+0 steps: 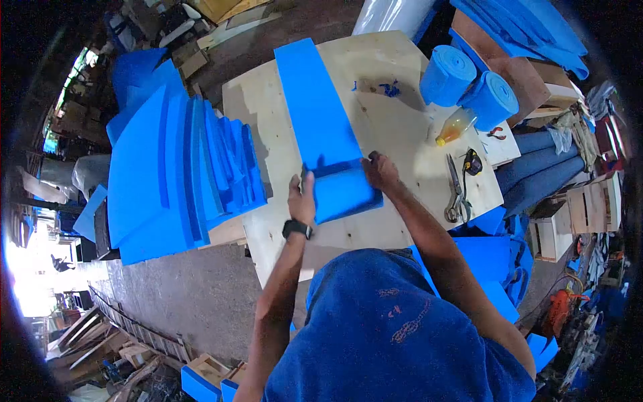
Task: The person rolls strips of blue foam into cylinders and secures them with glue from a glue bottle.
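Note:
A long blue foam strip (311, 94) runs across a pale plywood tabletop (395, 141), away from me. Its near end is turned over into a thicker folded part (345, 193) with a dark shadow line along its far side. My left hand (302, 199), with a dark watch on the wrist, stands at the left edge of this fold, fingers stretched out and apart. At the right edge, my right hand (382, 173) has its fingers curled closed against the foam. What lies inside those fingers is partly hidden.
Two blue foam rolls (450, 72) (492, 100) stand at the back right. Nearby lie a bottle of amber liquid (457, 127), red-handled pliers (496, 133), a tape measure (473, 161) and large scissors (456, 194). Blue foam sheets (181, 167) are stacked on the left.

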### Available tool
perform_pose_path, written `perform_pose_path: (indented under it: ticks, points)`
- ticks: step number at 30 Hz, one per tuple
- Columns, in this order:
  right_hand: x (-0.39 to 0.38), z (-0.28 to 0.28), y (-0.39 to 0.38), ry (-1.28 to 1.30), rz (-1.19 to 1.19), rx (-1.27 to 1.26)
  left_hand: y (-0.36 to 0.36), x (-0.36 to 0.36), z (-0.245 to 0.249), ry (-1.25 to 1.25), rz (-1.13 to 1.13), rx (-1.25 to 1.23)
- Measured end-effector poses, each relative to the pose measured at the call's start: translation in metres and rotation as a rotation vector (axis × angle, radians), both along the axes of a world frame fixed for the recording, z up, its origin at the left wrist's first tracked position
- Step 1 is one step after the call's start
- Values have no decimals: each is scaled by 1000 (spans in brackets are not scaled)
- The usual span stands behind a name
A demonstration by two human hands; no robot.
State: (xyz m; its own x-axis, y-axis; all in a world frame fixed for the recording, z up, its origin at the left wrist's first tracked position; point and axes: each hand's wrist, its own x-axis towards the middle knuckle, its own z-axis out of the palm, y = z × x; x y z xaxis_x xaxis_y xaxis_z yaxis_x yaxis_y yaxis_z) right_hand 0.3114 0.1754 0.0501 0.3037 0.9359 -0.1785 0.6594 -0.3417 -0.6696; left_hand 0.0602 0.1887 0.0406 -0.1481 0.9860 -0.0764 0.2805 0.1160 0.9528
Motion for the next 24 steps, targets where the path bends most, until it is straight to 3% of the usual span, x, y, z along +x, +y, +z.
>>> perform_pose_path:
  ticks: [2, 5, 8, 11, 13, 14, 16, 18, 21, 24]
  points:
    - [0, -6, 10, -48, -64, -46, -37, 5, 11, 107, -58, 207]
    - [0, -9, 21, -48, -33, -80, -68, 2, 10, -234, -269, 50]
    - [1, -15, 17, 284, -24, 77, -63, -8, -25, -349, -273, -20]
    - [11, -54, -19, 937, -89, 40, -51, -13, -27, -340, -269, -53]
    - [7, -120, -69, 557, 164, 329, -53, -16, -33, -300, -249, -74]
    - [8, -140, -91, 689, 258, 460, -57, -17, -36, -281, -243, -90]
    - [8, -140, -122, 886, 308, 398, -76, -24, -5, -230, -342, -161]
    - [10, -89, -154, 1009, 200, 17, -96, -31, 17, -183, -420, -250]
    - [7, 1, -193, 675, 339, -260, -124, -33, 36, -107, -426, -387]
    - [4, -6, -198, 571, 344, -139, -109, -24, 37, -171, -399, -358]
